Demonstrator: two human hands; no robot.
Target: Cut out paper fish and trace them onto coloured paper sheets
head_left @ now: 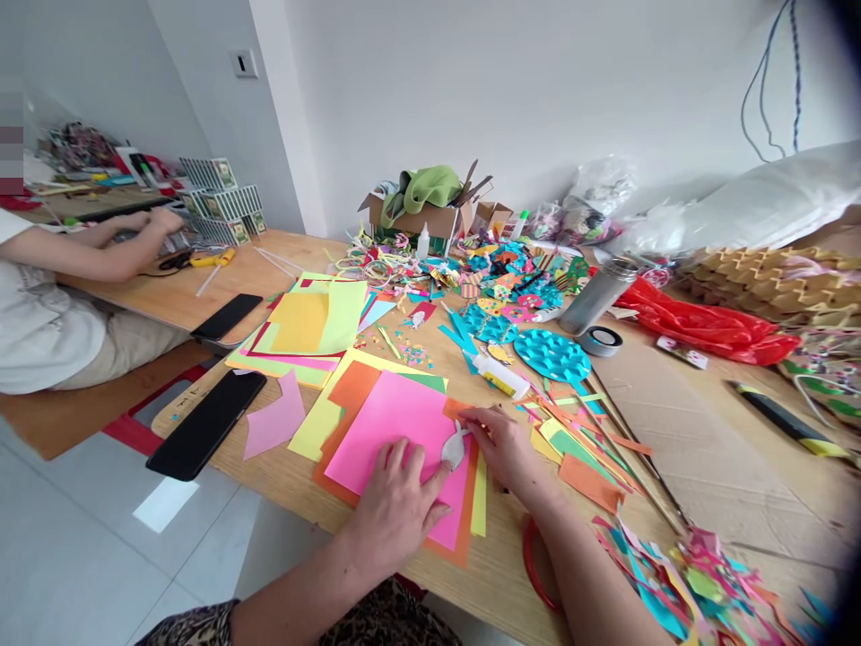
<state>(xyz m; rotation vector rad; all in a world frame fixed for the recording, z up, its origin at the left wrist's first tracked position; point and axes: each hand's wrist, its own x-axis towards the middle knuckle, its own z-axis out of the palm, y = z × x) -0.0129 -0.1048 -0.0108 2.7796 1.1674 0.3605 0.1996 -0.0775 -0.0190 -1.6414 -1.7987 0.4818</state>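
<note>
A small whitish cut-out (pixel 453 449) with narrow points at its top lies on a bright pink paper sheet (pixel 383 422). My left hand (pixel 396 498) rests on the pink sheet with its fingers apart, the index fingertip pressing the cut-out's lower edge. At the cut-out's upper right, my right hand (pixel 501 444) has its fingers pinched together; what is between them, if anything, is hidden. Orange paper (pixel 350 390) and yellow paper (pixel 313 431) stick out from under the pink sheet. A pale pink paper scrap (pixel 277 417) lies left of them.
Two black phones (pixel 208 422) lie at the left edge. Behind are stacked coloured sheets (pixel 302 318), a glue bottle (pixel 501 377), blue ovals (pixel 552 356) and a tape roll (pixel 601 341). Cardboard (pixel 686 422), a cutter knife (pixel 790 422) and red-handled scissors (pixel 538 561) lie rightward. Another person (pixel 60 296) works at left.
</note>
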